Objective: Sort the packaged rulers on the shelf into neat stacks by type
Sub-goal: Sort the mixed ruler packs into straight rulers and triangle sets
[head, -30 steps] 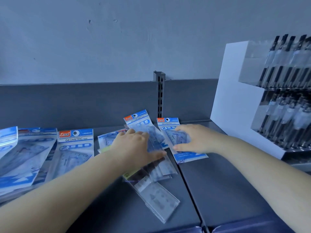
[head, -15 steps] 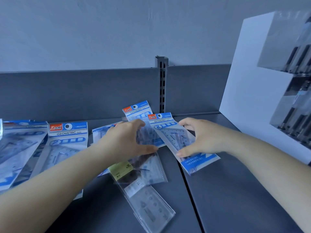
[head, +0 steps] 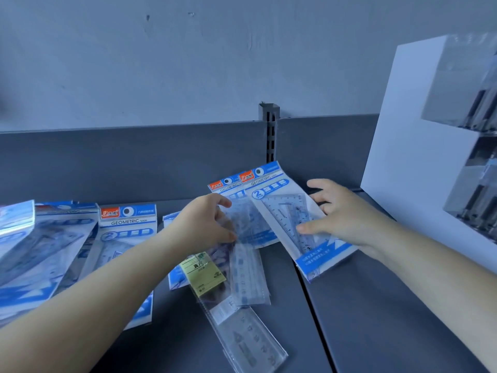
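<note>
Right hand [head: 347,219] grips a blue-and-white packet of triangle rulers [head: 293,219]: thumb presses on the front face, the other fingers [head: 318,185] spread behind its right edge, and the packet is tilted, its lower corner over the seam between the two panels of the shelf [head: 376,319]. Left hand [head: 201,224] is clenched lightly on a second packet of the same kind [head: 242,224], which lies partly beneath the first and on top of a loose heap. In that heap: a clear straight ruler sleeve [head: 250,278] and a long sleeve with a yellow label [head: 204,273] that runs down to the shelf's front edge. Further left, a printed packet [head: 126,238] lies flat, with more of the same type [head: 40,251] overlapping beyond it; none of this is squared up yet. Risks, as I judge them: the packets are glossy film, so a thumb-only hold may slip once the packet is lifted clear. The two upper packets overlap, so pulling one may drag the other and scatter the straight sleeves beneath. The long yellow-label sleeve sits close to the front edge; a nudge from the left forearm could slide it off. The white display stand [head: 416,157] is near the right wrist, so a wide swing may knock it. Types look alike in print, so a mis-sort is possible.
</note>
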The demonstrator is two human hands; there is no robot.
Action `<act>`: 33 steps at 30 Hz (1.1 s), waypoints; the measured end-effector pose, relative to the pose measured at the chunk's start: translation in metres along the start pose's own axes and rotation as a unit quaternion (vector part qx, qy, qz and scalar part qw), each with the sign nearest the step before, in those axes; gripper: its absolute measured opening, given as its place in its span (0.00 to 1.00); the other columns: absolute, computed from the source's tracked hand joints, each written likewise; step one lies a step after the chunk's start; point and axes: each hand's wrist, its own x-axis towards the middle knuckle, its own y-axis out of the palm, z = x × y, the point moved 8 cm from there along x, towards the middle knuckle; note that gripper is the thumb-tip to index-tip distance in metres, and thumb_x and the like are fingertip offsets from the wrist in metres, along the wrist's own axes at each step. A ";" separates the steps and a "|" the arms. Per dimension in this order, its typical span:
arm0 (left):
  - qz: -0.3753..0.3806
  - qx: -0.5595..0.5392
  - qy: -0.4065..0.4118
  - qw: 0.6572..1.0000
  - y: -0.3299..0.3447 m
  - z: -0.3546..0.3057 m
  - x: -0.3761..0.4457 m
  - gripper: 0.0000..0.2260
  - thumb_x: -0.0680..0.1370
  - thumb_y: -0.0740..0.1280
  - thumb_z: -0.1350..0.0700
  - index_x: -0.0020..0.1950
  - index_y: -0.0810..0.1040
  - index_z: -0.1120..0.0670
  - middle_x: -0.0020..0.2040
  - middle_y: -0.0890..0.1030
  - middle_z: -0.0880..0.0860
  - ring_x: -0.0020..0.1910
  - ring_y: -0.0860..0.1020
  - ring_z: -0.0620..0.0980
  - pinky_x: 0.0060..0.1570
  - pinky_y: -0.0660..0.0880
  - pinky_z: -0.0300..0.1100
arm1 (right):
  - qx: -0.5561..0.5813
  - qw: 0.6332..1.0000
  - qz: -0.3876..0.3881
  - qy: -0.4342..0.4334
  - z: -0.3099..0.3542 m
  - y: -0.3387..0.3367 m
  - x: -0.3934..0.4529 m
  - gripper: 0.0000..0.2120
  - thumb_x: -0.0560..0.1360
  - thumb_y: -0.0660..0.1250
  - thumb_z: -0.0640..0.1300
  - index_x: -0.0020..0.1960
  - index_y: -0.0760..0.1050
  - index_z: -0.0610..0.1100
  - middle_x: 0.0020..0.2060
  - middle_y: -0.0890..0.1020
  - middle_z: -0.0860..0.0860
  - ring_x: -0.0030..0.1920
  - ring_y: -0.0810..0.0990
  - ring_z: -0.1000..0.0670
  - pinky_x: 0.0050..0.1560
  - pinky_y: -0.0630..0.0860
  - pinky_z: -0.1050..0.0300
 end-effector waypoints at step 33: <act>-0.284 -0.371 -0.083 0.880 -0.198 0.115 -0.227 0.12 0.76 0.60 0.72 0.46 0.75 0.55 0.37 0.83 0.52 0.27 0.81 0.47 0.22 0.76 0.38 | 0.310 0.926 0.187 -0.108 0.187 0.159 -0.070 0.12 0.72 0.64 0.27 0.55 0.75 0.34 0.51 0.81 0.39 0.50 0.81 0.43 0.54 0.79 0.51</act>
